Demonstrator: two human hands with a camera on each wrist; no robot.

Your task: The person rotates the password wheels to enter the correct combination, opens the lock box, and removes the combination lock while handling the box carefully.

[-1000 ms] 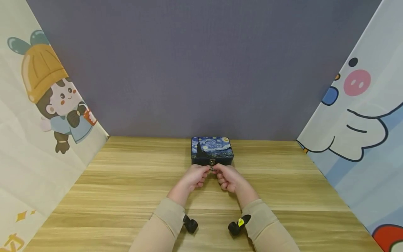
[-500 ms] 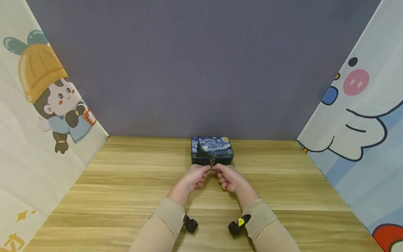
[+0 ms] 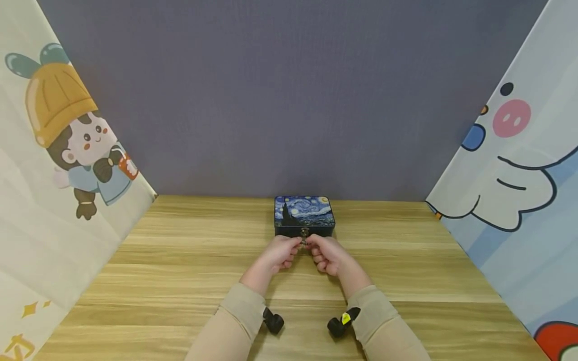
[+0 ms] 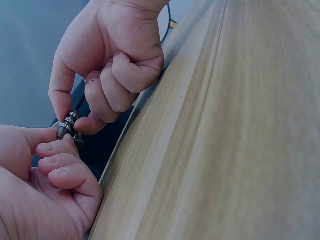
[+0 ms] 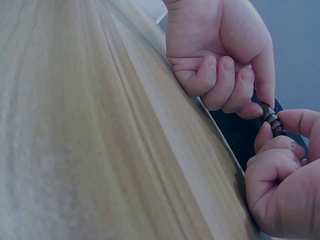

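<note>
Tabletop (image 3: 180, 293) below, only wrist views resolve the pinched combination lock (image 4: 69, 124)

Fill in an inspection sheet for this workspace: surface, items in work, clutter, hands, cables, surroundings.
Surface: wooden table with a striped grain.
Items in work: picture-topped box, lid shut, at the table's far side; combination lock at its front, just below the latch; its digits are too small to read.
Clutter: nothing seen.
Hands: left hand and right hand both pinch the lock.
Cables: nothing seen.
Surroundings: grey panel behind; cartoon-printed left cloth and right cloth at the sides.
</note>
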